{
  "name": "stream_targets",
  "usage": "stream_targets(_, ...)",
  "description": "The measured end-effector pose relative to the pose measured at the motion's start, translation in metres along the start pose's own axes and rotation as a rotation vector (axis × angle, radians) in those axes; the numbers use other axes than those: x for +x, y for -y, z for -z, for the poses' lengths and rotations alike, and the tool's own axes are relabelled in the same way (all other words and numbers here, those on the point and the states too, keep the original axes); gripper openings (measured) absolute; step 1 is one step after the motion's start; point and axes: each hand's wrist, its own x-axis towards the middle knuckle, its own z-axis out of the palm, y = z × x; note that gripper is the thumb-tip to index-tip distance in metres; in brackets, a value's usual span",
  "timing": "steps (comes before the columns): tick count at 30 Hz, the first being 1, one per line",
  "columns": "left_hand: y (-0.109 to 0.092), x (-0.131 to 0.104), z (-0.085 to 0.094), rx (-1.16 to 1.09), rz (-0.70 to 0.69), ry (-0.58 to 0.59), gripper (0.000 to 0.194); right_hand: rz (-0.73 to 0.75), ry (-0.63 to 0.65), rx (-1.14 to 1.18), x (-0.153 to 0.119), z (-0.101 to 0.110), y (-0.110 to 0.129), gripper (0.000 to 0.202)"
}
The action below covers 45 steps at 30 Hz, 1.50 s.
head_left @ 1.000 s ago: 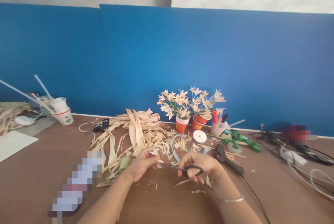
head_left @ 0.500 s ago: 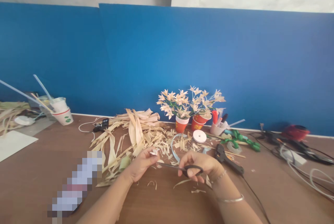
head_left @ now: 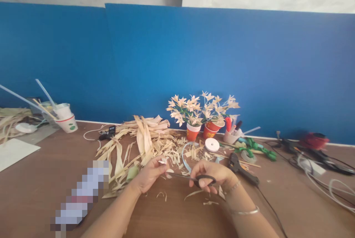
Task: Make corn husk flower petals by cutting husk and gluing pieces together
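Observation:
My left hand (head_left: 151, 174) pinches a small pale piece of corn husk (head_left: 163, 161) between thumb and fingers. A pair of scissors (head_left: 204, 180) with dark handles is in my right hand (head_left: 212, 174), its fingers curled round the loops. The thin blades point left and reach to the left fingertips, close to the husk piece. Whether the blades are closed is too small to tell. Beyond both hands lies a heap of dried corn husks (head_left: 144, 138) with many cut scraps, and a few thin slivers lie on the brown table (head_left: 166, 216) nearer to me.
Husk flowers (head_left: 191, 108) stand in red paper cups (head_left: 193, 133) at the back. Nearby are a white ribbon roll (head_left: 212, 145) and a black glue gun (head_left: 241, 169) with its cord trailing forward. Cables (head_left: 313, 167) lie far right; a white cup (head_left: 67, 123) stands left.
Almost nothing differs. Both hands keep the same place and grip, with only a very slight shift of the left fingertips and the husk piece.

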Motion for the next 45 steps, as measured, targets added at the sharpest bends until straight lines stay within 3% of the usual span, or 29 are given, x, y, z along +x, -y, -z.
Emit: stream_targets(45, 0.002, 0.0002, 0.0008, 0.046, 0.007, 0.002, 0.025, 0.042, 0.01, -0.008, 0.0007, 0.0042, -0.004, 0.044)
